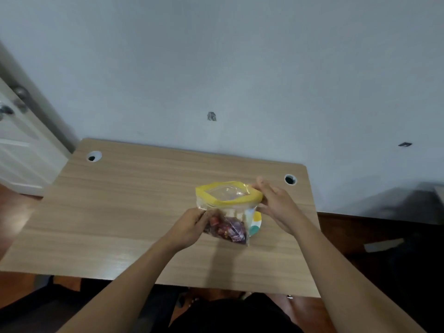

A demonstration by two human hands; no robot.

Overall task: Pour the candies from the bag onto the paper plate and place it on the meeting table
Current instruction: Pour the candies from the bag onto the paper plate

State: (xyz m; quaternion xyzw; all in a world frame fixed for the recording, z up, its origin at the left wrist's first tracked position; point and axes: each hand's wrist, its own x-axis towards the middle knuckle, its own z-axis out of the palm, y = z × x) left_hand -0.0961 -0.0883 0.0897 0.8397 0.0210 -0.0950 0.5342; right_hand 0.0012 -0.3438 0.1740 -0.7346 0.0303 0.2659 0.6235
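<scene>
Bag hanging upright over plate, yellow mouth gaping upward. Left hand pinching lower side by candies; right hand pinching rim. Pouring needing mouth tipped downward.

Left hand and right hand gripping open yellow-rimmed candy bag over paper plate, wooden table
</scene>
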